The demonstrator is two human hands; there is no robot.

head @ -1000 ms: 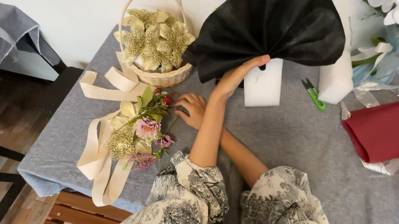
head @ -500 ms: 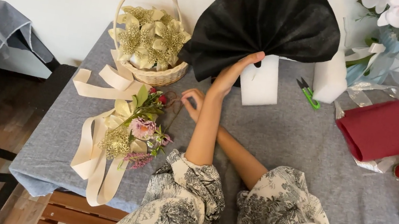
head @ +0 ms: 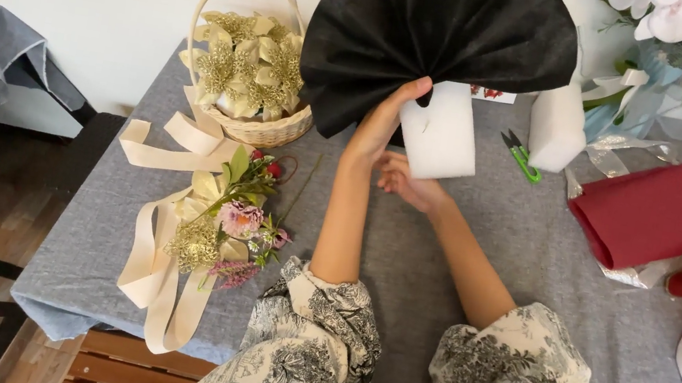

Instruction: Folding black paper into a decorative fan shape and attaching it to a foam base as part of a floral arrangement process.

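Pinching black pleated fan (head: 435,27), left hand (head: 382,122)

Matt black non-woven fabric fan (head: 439,32), white foam block (head: 440,134), grey cloth table cover (head: 529,245)

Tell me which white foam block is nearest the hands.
The white foam block beside the left hand, under the black fan; the other foam block stands by the green snips.

A table (head: 473,263) covered in grey cloth fills the frame. A wicker basket (head: 265,129) and cream ribbon (head: 163,255) are seen at left, green snips (head: 522,157) at upper centre, red wrapping (head: 667,211) at right.
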